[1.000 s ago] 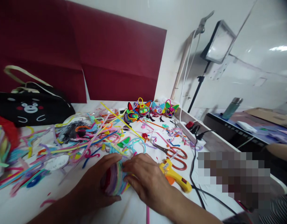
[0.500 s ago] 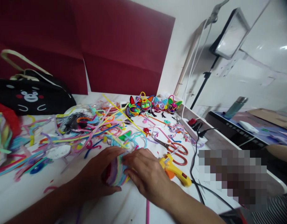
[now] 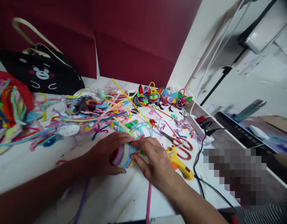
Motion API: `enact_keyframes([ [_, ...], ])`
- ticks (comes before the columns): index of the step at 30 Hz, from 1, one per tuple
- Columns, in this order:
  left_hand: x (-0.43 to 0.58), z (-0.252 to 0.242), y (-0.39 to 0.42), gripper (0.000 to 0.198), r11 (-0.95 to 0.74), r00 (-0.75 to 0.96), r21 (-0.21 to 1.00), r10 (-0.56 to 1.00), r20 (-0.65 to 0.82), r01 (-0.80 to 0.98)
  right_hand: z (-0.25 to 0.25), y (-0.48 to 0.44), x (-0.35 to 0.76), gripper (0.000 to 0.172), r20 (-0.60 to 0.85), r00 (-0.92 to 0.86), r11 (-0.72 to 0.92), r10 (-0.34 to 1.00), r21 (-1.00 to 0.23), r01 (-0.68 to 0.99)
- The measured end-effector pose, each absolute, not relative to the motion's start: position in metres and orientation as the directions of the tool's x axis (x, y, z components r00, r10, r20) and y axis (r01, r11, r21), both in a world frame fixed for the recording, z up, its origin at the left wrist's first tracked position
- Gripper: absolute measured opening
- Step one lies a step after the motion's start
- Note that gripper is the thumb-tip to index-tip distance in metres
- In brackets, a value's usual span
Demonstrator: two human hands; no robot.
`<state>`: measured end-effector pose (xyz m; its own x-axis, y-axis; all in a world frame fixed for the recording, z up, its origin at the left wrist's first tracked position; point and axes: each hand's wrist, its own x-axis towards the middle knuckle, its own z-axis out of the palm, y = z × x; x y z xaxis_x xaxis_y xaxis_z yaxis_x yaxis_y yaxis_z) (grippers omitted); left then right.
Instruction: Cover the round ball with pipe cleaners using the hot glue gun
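Clasps striped pipe-cleaner ball (image 3: 124,157) in left hand (image 3: 100,155), pinches its edge with right hand (image 3: 156,160), over desk (image 3: 112,200) beside yellow glue gun (image 3: 182,166); apparently presses strips down, likely needs steady hold next.

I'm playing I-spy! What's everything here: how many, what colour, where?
Striped piece: one, multicoloured, between the hands
Pipe cleaners: uncounted, many colours, across the table
Table: one, white, beneath
Ornaments: four, multicoloured, table's back edge
Glue gun: one, yellow, beside right hand
Scissors: one, orange handles, behind the glue gun
Bag: one, black, back left
Wrapper: one, red, left edge
Backdrop: one, dark red, behind the table
Lamp: one, grey, upper right
Power strip: one, white, right side
Bottle: one, greenish, far right
Left hand: one, bare, around striped piece
Right hand: one, bare, touching striped piece
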<state>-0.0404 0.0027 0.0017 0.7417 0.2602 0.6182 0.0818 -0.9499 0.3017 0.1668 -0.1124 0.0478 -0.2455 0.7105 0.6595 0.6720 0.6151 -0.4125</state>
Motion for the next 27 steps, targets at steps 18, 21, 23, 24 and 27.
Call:
enact_keyframes([
  [18, -0.0385, 0.0060, 0.0021, 0.084, -0.951, 0.729, 0.303, 0.253, 0.636, 0.065, 0.0466, -0.1134, 0.1616, 0.014, 0.672, -0.216, 0.592, 0.708, -0.398, 0.701],
  [21, -0.0391, 0.0060, 0.0029, 0.084, -0.951, 0.736, 0.299, 0.256, 0.626, 0.077, 0.0468, -0.1137, 0.1612, 0.014, 0.684, -0.217, 0.594, 0.697, -0.380, 0.709],
  [23, -0.0394, 0.0058, 0.0032, 0.084, -0.949, 0.744, 0.302, 0.262, 0.614, 0.085, 0.0473, -0.1138, 0.1610, 0.015, 0.689, -0.215, 0.595, 0.692, -0.375, 0.711],
  [24, -0.0394, 0.0056, 0.0033, 0.084, -0.949, 0.746, 0.304, 0.263, 0.612, 0.086, 0.0475, -0.1139, 0.1609, 0.015, 0.688, -0.213, 0.593, 0.694, -0.378, 0.711],
  [27, -0.0394, 0.0053, 0.0035, 0.084, -0.949, 0.742, 0.305, 0.263, 0.616, 0.083, 0.0480, -0.1141, 0.1607, 0.015, 0.681, -0.207, 0.585, 0.702, -0.387, 0.713],
])
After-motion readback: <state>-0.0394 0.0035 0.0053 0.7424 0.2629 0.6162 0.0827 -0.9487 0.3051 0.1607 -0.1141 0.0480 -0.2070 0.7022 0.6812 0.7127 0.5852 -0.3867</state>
